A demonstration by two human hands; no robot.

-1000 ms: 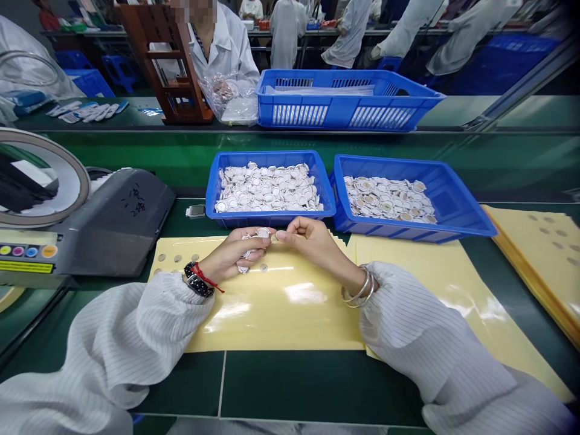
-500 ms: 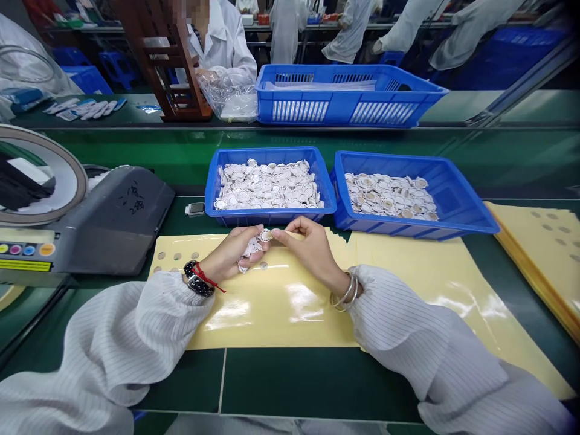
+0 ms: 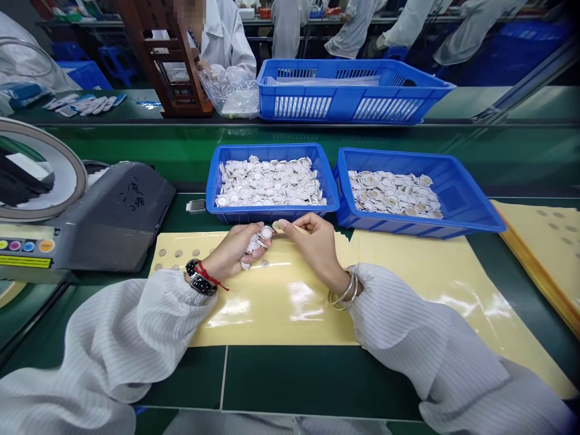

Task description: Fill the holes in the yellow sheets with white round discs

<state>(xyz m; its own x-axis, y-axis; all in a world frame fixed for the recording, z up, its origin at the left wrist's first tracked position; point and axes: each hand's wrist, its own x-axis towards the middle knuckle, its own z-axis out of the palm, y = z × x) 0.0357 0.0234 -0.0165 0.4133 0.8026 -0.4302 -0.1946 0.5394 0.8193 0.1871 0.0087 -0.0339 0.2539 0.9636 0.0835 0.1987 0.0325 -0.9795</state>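
My left hand (image 3: 230, 249) is curled around several small white round discs (image 3: 254, 244), and one with a dark ring shows at the fingertips. Thumb and forefinger of my right hand (image 3: 316, 246) pinch a small tan round piece (image 3: 277, 226) just right of that disc. Both hands are above a glossy yellow sheet (image 3: 272, 308) that has grey round spots (image 3: 179, 254) near its upper left edge. Behind the hands, a blue bin (image 3: 272, 212) is full of white discs. Another blue bin (image 3: 426, 226) to its right holds discs, some with tan faces.
A grey tape dispenser (image 3: 115, 217) with a large roll stands at left. More yellow sheets (image 3: 408, 266) lie at right, with a stack (image 3: 544, 254) farther right. Across the green ledge are a blue basket (image 3: 344, 109), a brown rack (image 3: 181, 78) and a person in white.
My right hand has drawn slightly away from the left. The tan piece in its fingers now shows apart from the ringed disc. The whole view has shifted a little.
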